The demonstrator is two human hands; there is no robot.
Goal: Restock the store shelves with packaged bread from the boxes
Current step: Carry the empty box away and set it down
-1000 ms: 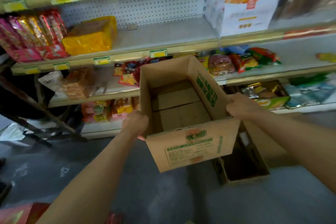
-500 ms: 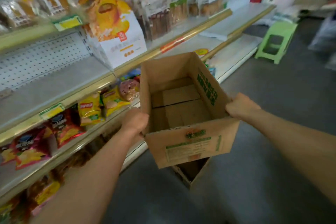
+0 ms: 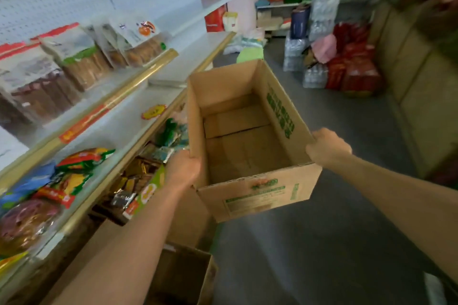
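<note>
Hard to make out: The whole scene is blurred, so print on the cardboard box (image 3: 250, 136) and on the shelf packets cannot be read. The goods piled at the far end of the aisle are smeared shapes of red, white and pink.
Cut off: Both forearms run out of the bottom corners. A second, darker carton (image 3: 183, 277) on the floor is cropped by the lower edge and partly hidden behind the left forearm.
Hidden: The fingertips of both hands are out of sight behind the box walls.
Box: Open-topped, brown with green printing, held in the air above the grey floor (image 3: 334, 242), tilted slightly. Only its bare bottom flaps show inside.
Left hand (image 3: 183, 168): Curled around the near left corner of the box, gripping the wall.
Right hand (image 3: 328, 147): Curled over the near right top edge, gripping it.
Box relative to hands: It hangs between the two hands, extending away from the person.
Shelves (image 3: 138, 74): Run along the left, just beside the box, holding packaged bread (image 3: 81, 62) on an upper level and colourful snack packets (image 3: 67, 181) lower down.
</note>
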